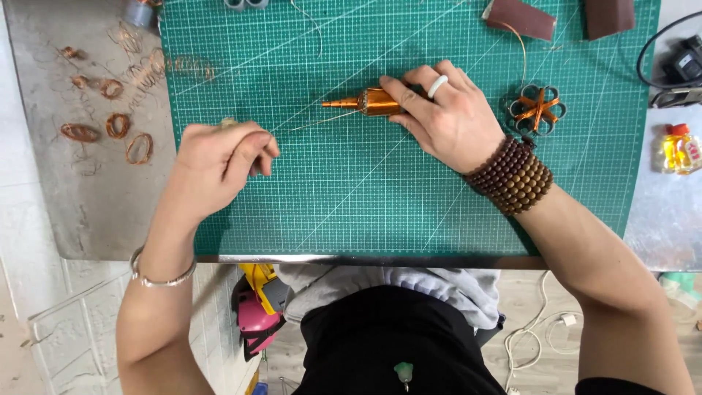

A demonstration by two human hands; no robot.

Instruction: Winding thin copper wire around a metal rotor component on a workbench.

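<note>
Your right hand [446, 113] lies over the wide end of a copper-wire-wound cone [369, 102] on the green cutting mat [365, 197]. The cone lies on its side, its pointed tip sticking out to the left of your fingertips, away from your palm. Your right fingers [406, 95] are curled over and pressed against the cone's thick end, gripping it against the mat; a white ring sits on one finger and a stack of brown bead bracelets [512, 175] wraps the wrist.

Your left hand [219, 164] rests lower left of the cone, well apart from it. Its fingertips are drawn together in a pinch, closed on a thin copper wire [322, 121] that runs up and right toward the cone. A silver bangle [162, 278] circles that wrist.

Just right of your right hand lies one flower-shaped copper wire piece [537, 110]. Above it, beyond your knuckles, are two brown sandpaper blocks [521, 18]. Far left of your left hand, off the mat on the metal tabletop [88, 212], lie several small copper wire coils [117, 126]; about six show, though some are faint. At the far right sits one small yellow bottle [678, 148] with a red cap.
</note>
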